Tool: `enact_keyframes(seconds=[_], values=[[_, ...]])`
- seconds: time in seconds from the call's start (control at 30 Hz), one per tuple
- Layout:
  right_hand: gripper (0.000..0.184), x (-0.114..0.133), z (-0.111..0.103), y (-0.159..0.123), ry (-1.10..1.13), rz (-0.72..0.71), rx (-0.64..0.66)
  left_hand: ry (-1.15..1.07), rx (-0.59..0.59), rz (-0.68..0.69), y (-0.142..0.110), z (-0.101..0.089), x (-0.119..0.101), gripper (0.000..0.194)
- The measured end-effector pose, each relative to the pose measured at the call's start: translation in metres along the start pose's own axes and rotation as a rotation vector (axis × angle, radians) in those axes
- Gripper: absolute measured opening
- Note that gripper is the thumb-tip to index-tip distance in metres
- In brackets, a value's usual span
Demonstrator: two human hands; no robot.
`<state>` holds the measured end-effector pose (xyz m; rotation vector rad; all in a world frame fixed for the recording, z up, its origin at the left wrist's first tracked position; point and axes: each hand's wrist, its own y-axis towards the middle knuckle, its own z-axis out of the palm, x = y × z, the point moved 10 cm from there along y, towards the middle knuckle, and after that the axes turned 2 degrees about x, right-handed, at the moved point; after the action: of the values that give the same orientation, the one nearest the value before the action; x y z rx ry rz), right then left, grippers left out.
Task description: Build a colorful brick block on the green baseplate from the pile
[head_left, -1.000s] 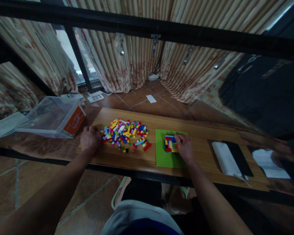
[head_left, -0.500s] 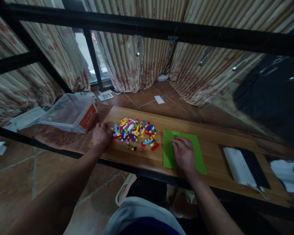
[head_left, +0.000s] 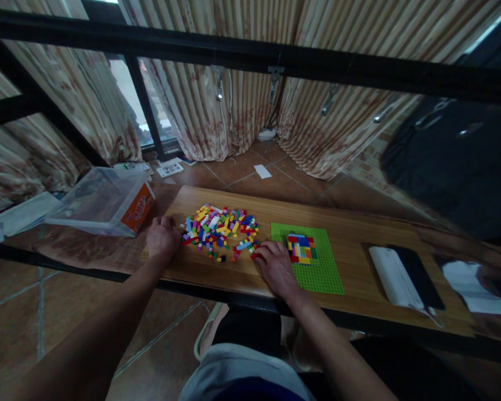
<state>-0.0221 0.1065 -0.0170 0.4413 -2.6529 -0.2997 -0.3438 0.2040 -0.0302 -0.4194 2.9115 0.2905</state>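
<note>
A pile of small colourful toy bricks [head_left: 217, 225] is spread over the wooden board. At its left edge my left hand [head_left: 162, 240] rests with curled fingers; whatever they may hold is hidden. My right hand [head_left: 278, 267] is low at the pile's right side, its bent fingertips closed on a long red toy brick [head_left: 254, 255] that they mostly cover. Just right of that hand lies a green studded baseplate [head_left: 328, 273]. On it sits a flat multicoloured block of joined bricks [head_left: 301, 248], partly overlapped by my fingers at its left.
A clear plastic bin [head_left: 96, 206] with an orange label stands left of the board [head_left: 234, 278]. Toward the right end lie a white object with a strap [head_left: 396, 278] and a dark flat phone-like thing [head_left: 421, 275]. A black metal bar [head_left: 250, 55] crosses above.
My right hand has moved left off the baseplate to the red brick, uncovering the joined bricks. My left hand stays beside the pile. The whole view has shifted slightly.
</note>
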Motion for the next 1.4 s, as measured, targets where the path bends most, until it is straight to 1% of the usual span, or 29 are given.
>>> enact_keyframes(seconds=[0.13, 0.23, 0.33, 0.47, 0.63, 0.77, 0.9, 1.13, 1.27, 1.4], values=[[0.011, 0.003, 0.003, -0.002, 0.005, -0.005, 0.019, -0.004, 0.003, 0.009, 0.001, 0.002, 0.000, 0.033], [0.012, 0.001, 0.002, -0.005, 0.024, -0.001, 0.004, -0.008, 0.007, 0.005, 0.001, 0.003, 0.001, 0.033], [0.016, -0.004, -0.002, -0.004, 0.010, 0.033, -0.038, -0.008, 0.010, -0.009, 0.000, 0.003, 0.002, 0.033], [0.020, -0.008, -0.010, 0.001, -0.029, 0.075, -0.136, -0.019, 0.023, -0.015, 0.000, 0.004, 0.001, 0.033], [0.020, 0.004, -0.004, 0.009, -0.002, 0.067, -0.140, -0.041, 0.019, -0.017, -0.001, 0.005, 0.003, 0.032], [0.022, 0.018, 0.001, 0.016, 0.039, 0.023, -0.146, -0.060, 0.020, -0.014, -0.002, 0.006, 0.004, 0.032], [0.024, 0.030, 0.008, 0.033, 0.068, -0.018, -0.124, -0.070, 0.021, -0.017, -0.003, 0.007, 0.005, 0.030], [0.023, 0.055, 0.024, 0.077, 0.055, -0.104, -0.098, -0.067, 0.024, -0.008, -0.003, 0.006, 0.004, 0.028], [0.025, 0.066, 0.040, 0.095, 0.011, -0.145, -0.025, -0.040, 0.025, -0.018, -0.003, 0.007, 0.004, 0.026], [0.026, 0.073, 0.050, 0.103, -0.044, -0.171, 0.046, -0.030, 0.026, -0.017, -0.004, 0.007, 0.004, 0.025]])
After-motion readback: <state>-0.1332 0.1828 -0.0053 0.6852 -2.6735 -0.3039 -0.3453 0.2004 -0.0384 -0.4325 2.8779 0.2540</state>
